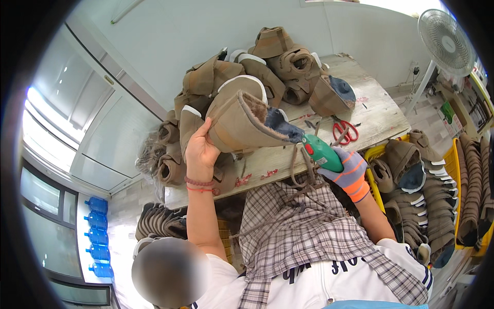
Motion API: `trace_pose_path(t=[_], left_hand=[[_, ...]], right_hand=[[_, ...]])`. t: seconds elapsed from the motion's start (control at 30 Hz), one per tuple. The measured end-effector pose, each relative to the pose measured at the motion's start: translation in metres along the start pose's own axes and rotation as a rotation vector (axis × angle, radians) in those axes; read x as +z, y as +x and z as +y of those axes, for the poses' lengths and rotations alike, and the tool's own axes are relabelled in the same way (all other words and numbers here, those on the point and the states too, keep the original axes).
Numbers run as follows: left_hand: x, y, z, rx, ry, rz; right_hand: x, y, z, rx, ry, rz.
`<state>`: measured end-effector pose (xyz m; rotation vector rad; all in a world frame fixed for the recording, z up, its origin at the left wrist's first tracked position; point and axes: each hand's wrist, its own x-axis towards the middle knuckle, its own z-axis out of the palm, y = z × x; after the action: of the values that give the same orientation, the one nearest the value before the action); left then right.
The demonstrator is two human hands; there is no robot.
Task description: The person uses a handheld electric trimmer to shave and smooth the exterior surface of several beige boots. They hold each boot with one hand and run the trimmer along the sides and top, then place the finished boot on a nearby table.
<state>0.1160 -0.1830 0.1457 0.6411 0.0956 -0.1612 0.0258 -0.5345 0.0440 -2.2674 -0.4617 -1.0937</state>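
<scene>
My bare left hand (202,149), with red bracelets on its wrist, grips a brown boot upper (231,121) by its side. Brown fleece lines the upper, and a dark blue lining piece (278,122) shows at its right end. My right hand (351,172), in a grey-purple glove with orange stripes, is wrapped round a green handheld power trimmer (323,153) with a red button. The trimmer's tip meets the dark blue end of the upper; its blade is hidden. Narrow brown strips (296,167) hang below, and some lie on my checked apron (288,221).
Brown boot uppers (298,64) are heaped on the worn wooden table (378,105). Red-handled scissors (346,133) lie near the trimmer. Yellow crates (453,159) of stacked uppers stand at right, a white fan (446,44) behind. A person's blurred head (170,273) is at lower left.
</scene>
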Motion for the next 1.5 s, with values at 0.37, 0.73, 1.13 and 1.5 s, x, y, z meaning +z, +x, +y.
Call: trace_pose_path(t=[0.37, 0.73, 1.13, 1.5], left_hand=[[-0.017, -0.002, 0.013, 0.045, -0.025, 0.056], [0.008, -0.004, -0.008, 0.010, -0.020, 0.062], [0.046, -0.037, -0.037, 0.141, -0.035, -0.063], [0.048, -0.042, -0.077, 0.449, 0.247, -0.378]], right_hand=[[-0.011, -0.003, -0.014, -0.081, -0.072, -0.078], [-0.009, 0.008, -0.019, -0.050, 0.022, -0.052], [-0.007, 0.024, -0.024, -0.023, 0.130, -0.003], [-0.013, 0.038, -0.040, 0.304, 0.444, -0.069]])
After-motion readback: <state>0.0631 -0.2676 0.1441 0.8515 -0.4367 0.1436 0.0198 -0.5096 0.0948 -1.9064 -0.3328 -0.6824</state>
